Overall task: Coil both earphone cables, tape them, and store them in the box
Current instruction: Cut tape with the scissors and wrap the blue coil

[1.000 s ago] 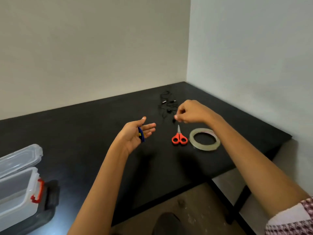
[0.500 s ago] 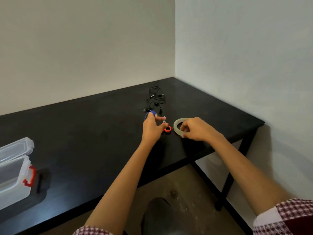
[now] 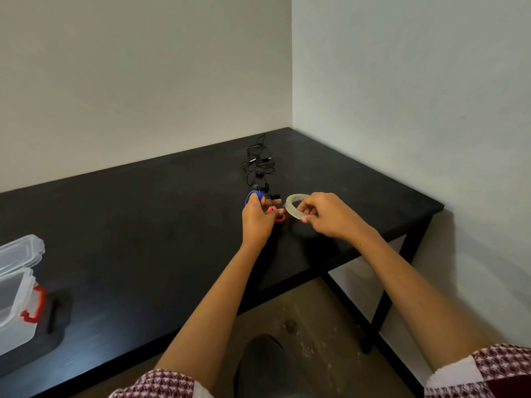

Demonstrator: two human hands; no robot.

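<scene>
A blue earphone cable (image 3: 253, 196) is wound around the fingers of my left hand (image 3: 256, 219), which hovers over the orange-handled scissors (image 3: 276, 215). My right hand (image 3: 330, 216) grips the clear tape roll (image 3: 293, 206), lifted and tilted just right of the left hand. A loose black earphone cable (image 3: 258, 163) lies tangled on the black table (image 3: 143, 225) behind both hands. The clear plastic box (image 3: 17, 297) with a red latch stands open at the far left edge.
The table sits in a corner, with walls behind it and to the right. Its front edge runs diagonally under my forearms, with a black leg (image 3: 385, 297) at the right. Bare floor and a dark shoe (image 3: 267, 366) lie below.
My right hand has lifted the tape roll off the table and tilted it. My left hand, with the blue cable, stays over the scissors beside it.
</scene>
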